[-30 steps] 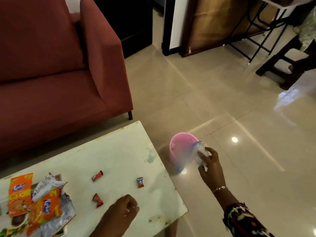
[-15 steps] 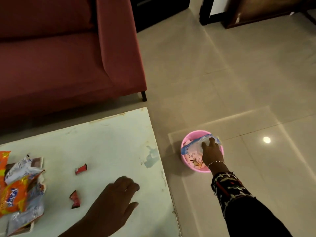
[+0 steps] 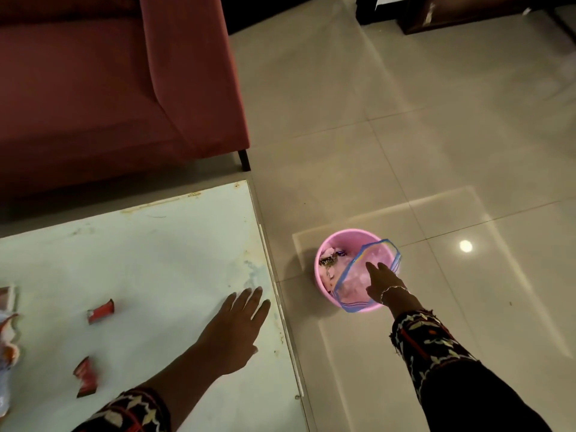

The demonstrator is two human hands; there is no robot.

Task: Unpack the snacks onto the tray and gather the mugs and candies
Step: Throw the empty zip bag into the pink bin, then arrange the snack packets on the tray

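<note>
Both hands are spread and holding nothing: the left hand point(image 3: 232, 330) lies palm down on the white table point(image 3: 140, 260) near its right edge, fingers fanned, and the right hand point(image 3: 381, 282) reaches far out and down over the pink bin point(image 3: 324, 291) on the floor, fingers extended and loose. Only the head camera shows this moment. A second ago that right hand pinched a clear zip bag beside the bin, and half a second ago it was pressing the bag inside; now the zip bag point(image 3: 367, 275) sits in the bin under the fingertips, its blue-edged mouth leaning over the far rim, so the empty packaging looks discarded and the hand is probably free for the table again. Whether the fingertips touch the plastic cannot be told. The left hand, curled into a loose fist before, has opened flat, likely as a brace while the body leans right. To the left of the left hand lie two red candies point(image 3: 100, 312), and past them, at the frame's edge, the snack packets point(image 3: 6, 338). No tray or mugs are in view.
</note>
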